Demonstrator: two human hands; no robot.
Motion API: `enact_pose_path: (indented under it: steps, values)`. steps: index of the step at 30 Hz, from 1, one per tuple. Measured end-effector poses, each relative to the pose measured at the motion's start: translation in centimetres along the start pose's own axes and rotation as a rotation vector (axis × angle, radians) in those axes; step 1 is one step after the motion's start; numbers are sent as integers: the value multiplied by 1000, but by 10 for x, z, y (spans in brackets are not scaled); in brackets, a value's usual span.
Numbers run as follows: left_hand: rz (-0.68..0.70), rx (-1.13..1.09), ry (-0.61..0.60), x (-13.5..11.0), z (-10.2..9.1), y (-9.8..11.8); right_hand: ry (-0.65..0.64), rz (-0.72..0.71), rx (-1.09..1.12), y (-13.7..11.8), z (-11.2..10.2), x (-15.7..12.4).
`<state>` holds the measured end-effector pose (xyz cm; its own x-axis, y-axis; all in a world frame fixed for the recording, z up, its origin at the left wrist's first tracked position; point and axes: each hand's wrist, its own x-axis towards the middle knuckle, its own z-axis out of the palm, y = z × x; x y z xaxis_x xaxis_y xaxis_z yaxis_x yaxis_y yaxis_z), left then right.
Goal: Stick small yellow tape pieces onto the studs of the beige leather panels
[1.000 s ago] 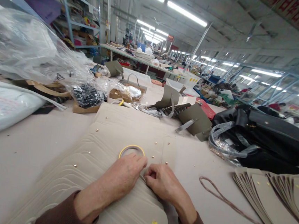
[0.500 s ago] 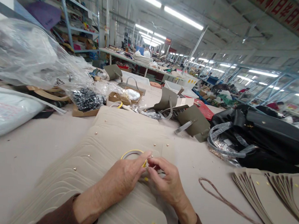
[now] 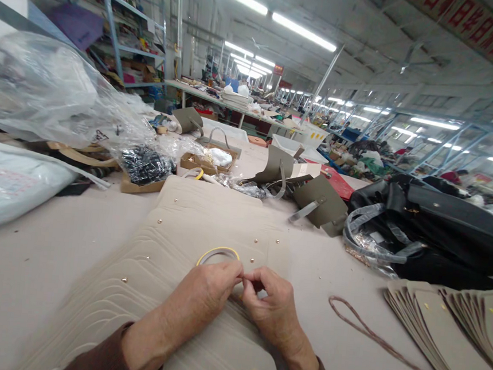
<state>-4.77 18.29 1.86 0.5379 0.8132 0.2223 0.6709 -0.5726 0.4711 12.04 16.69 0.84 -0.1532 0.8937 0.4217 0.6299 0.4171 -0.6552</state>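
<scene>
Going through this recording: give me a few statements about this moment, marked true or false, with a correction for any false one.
1. The left hand and right hand meet at the fingertips over the beige panels. True.
2. The right hand holds the tape roll. False: the tape roll lies on the panels, beyond the hands.
3. A brown cord lies to the right of the panels. True.
4. Both hands wear gloves. False: both are bare.
5. The black bag sits left of the panels. False: the black bag is to their right.
</scene>
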Motion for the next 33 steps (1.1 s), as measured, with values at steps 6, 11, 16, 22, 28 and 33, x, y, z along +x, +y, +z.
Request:
enact_pose_path:
  steps: [6,11,16,22,28,33]
  values:
    - [118,40,116,-3,3,8,10,538,500,4,-5,13]
    - [-45,241,-77,3,-2,12,-17,600,473,20,-15,23]
    - [-76,287,-227,8,-6,13,-79,521,253,28,-8,27]
    - [-71,273,-209,6,1,9,-120,384,-15,31,-5,24]
    - [-83,275,-208,6,2,9,-154,257,-172,21,-6,25]
    - [-84,289,-227,7,2,8,-161,222,-304,24,-1,28]
